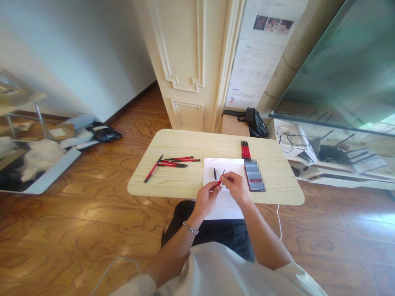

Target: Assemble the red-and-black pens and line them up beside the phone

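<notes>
Over a white sheet of paper (230, 209), both hands meet around a small red pen (219, 182). My left hand (206, 199) is closed, pinching its red barrel between thumb and fingertips. The fingers of my right hand (237, 187) are closed at the pen's upper part, where a thin dark tip sticks up past them. Just beyond the fingertips, a black pen cap (215, 173) lies on the paper. Several red and black pens (174, 163) lie loosely on the left of the table. Several more red pens (246, 150) stand side by side in a row at the back right.
The pale wooden table (277, 164) has rounded corners. A phone (254, 176), its screen blurred, lies right of the paper. Behind the table are a black bag (257, 122) and a white cabinet (296, 139) with cables. A box of wrapping (33, 168) sits on the floor at left.
</notes>
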The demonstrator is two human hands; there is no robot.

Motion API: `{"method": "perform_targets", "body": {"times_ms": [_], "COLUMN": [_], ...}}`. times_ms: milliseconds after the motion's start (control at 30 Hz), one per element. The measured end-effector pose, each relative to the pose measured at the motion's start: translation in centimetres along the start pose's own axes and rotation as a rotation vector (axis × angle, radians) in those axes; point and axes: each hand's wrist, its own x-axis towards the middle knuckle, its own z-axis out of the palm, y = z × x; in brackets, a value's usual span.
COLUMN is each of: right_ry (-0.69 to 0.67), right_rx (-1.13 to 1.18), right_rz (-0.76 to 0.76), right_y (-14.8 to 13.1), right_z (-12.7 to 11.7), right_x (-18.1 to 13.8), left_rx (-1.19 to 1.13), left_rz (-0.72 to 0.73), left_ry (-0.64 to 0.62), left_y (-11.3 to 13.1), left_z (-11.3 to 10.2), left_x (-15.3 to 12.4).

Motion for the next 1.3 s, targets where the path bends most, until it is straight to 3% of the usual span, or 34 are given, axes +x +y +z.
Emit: {"method": "perform_targets", "body": {"times_ms": [300,533,700,833,967,1067,1300], "right_ry": [-0.032,-0.272,-0.026,-0.022,-0.021,-0.004,-0.003], "right_rx": [0.039,0.089,-0.428,-0.83,-0.982,-0.872,0.051], "right_rz": [0.026,0.099,0.054,0.098,0.117,0.084,-0.001], "right_y": [0.5,1.8,3.2,2.7,2.2,2.5,0.3], "right_z": [-0.2,-1.7,-0.9,1.1,2.0,1.4,-1.0], "right_x": [0.4,2.3,5.2,6.0,6.0,5.9,4.8], "left_rx": [0.015,-0.036,-0.077,-0.091,-0.087,-0.063,-0.065], "left_rz": [0.023,-0.027,0.002,0.031,0.026,0.009,-0.014], "left_ry": [0.005,0.025,0.069,0.068,0.072,0.085,0.08], "left_y": [0.3,-0.4,-0.2,0.2,0.4,0.3,0.0], "left_z": [-0.1,-0.1,-0.2,-0.1,-0.3,-0.5,0.0], "left_x": [-0.2,-0.5,-0.4,-0.5,-0.6,-0.6,-0.3]}}
